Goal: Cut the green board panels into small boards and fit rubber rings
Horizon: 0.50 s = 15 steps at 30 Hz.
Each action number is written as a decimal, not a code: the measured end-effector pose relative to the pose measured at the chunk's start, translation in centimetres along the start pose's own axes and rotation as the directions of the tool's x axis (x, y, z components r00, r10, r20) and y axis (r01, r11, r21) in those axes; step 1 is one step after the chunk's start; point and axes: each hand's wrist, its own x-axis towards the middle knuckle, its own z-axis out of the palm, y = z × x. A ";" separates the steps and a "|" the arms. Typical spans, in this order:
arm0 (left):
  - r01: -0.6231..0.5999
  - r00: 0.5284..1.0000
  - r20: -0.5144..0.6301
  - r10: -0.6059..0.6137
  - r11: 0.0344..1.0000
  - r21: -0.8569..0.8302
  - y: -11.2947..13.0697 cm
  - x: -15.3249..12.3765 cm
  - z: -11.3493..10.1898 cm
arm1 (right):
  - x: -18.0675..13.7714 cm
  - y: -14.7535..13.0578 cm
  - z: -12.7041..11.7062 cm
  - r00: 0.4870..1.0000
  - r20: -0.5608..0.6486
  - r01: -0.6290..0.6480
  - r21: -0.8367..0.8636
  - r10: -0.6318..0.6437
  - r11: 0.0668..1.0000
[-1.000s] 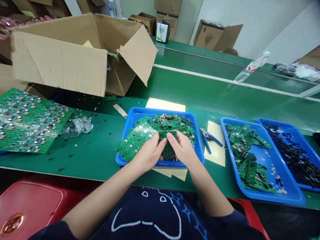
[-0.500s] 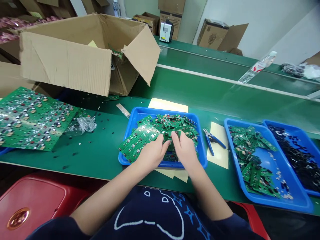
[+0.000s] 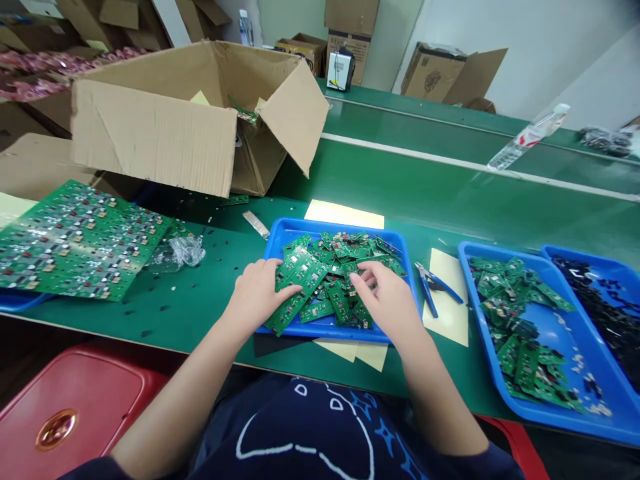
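My left hand is at the left side of a blue tray, its thumb lying over a green circuit board panel and its other fingers along the panel's left edge. Several small circuit boards are heaped in the same tray. Above the right part of this heap is my right hand, with curled fingers and a gap between thumb and forefinger; I see nothing held there. Blue-handled nippers lie with jaws apart on yellow paper, to the right of the tray.
Farther right are a blue tray of small boards and a tray of black parts. On the left lie large board panels and a plastic bag. Behind stands an open cardboard box; a water bottle leans at back right.
My hands, close together over the tray before, have moved apart. The left went left to the panel's edge, the right slightly right. The panel lies turned more steeply, and the view has shifted slightly.
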 end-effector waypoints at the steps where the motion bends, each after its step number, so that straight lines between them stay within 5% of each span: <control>1: -0.009 1.000 -0.006 0.009 0.998 -0.069 -0.2 0.0 0.0 | 0.4 -0.1 0.6 0.998 0.000 0.061 0.032 -0.061 0.998; 5: -0.065 0.998 -0.027 0.059 0.951 -0.301 -0.6 -0.4 -1.2 | 2.4 -0.5 2.8 0.975 -0.029 0.220 0.254 -0.220 0.942; 8: -0.182 0.982 -0.013 0.190 0.919 -0.349 -0.4 -0.6 -2.7 | 4.0 -1.1 3.5 0.980 0.091 0.109 0.486 -0.175 0.867; 11: -0.298 0.950 -0.025 0.310 0.886 -0.355 -0.2 -0.7 -3.6 | 5.0 -1.6 3.4 0.894 0.373 -0.046 0.628 -0.248 0.777; 13: -0.292 0.956 -0.101 0.275 0.874 -0.389 -0.4 -0.8 -3.9 | 5.3 -1.6 3.2 0.840 0.459 -0.123 0.680 -0.289 0.723; 15: -0.209 0.973 -0.193 0.130 0.851 -0.481 -0.7 -1.1 -3.8 | 5.2 -1.3 3.2 0.877 0.426 -0.182 0.723 -0.222 0.666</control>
